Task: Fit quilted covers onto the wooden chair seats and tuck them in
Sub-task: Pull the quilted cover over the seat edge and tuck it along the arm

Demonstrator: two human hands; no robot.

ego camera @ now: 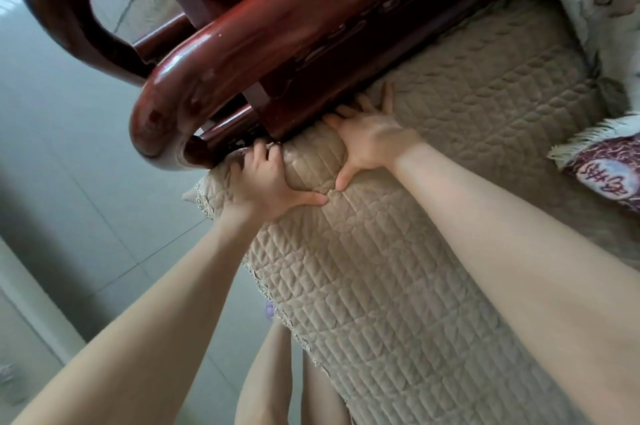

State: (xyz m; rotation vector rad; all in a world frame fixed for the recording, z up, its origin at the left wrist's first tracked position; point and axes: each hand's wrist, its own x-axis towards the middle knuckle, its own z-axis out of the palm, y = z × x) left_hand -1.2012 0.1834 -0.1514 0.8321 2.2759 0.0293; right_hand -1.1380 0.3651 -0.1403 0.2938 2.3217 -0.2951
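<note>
A beige quilted cover (398,269) lies over the seat of a dark red wooden chair, its lace-trimmed edge hanging over the front. The chair's curved armrest (221,54) rises at the upper left. My left hand (266,182) presses the cover's edge against the base of the armrest, fingers curled down into the gap, thumb stretched right. Beside it, my right hand (370,140) lies flat on the cover, its fingertips pushed into the crack under the armrest panel.
A floral cushion (602,9) leans at the far right. A dark red embroidered cushion with white fringe (606,168) lies on the seat below it. Pale floor tiles (86,165) spread to the left. My bare legs (277,383) show at the bottom.
</note>
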